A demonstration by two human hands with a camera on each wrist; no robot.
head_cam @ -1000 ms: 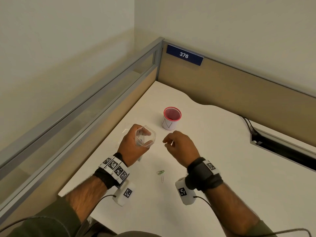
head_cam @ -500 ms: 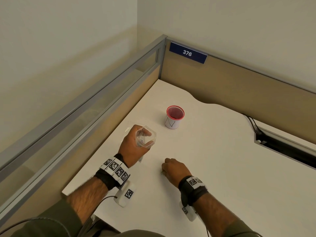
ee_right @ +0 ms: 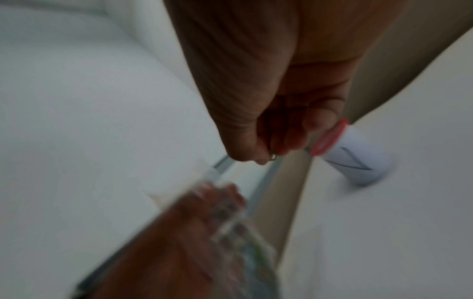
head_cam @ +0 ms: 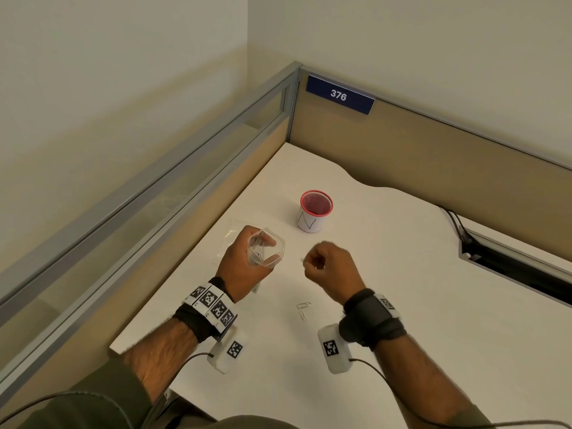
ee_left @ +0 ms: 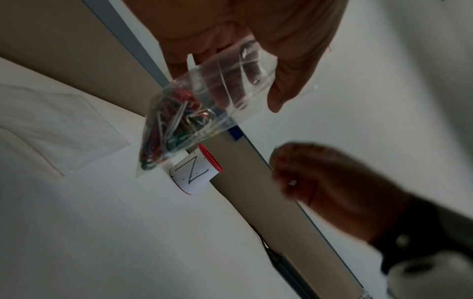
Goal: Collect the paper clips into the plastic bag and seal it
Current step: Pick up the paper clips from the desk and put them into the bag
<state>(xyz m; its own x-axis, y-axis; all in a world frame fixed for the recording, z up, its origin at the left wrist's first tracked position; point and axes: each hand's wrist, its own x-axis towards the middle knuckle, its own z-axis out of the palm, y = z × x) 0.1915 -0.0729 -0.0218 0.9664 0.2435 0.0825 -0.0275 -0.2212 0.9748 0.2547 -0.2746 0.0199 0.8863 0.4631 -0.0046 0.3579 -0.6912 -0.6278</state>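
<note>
Above the white desk (head_cam: pixel 387 274), the left hand (head_cam: pixel 244 267) grips the plastic bag (head_cam: pixel 266 248) with its mouth held wide. Many colored clips (ee_left: pixel 169 125) sit at the bottom of the bag. Just right of the bag, the right hand (head_cam: pixel 329 269) pinches one paper clip (head_cam: pixel 302 261) in curled fingers. Two more clips (head_cam: pixel 302 308) lie on the desk nearer the person. A red cup (head_cam: pixel 315 210) stands farther away

Right wrist view: motion-blurred throughout; the left hand (ee_right: pixel 179 232) and plastic bag (ee_right: pixel 245 232) are smears. Pinched paper clip (ee_right: pixel 272 157): only a small loop shows beyond the right hand (ee_right: pixel 268 121). Red-rimmed cup (ee_left: pixel 197 172): partly behind the bag from the left wrist.
</note>
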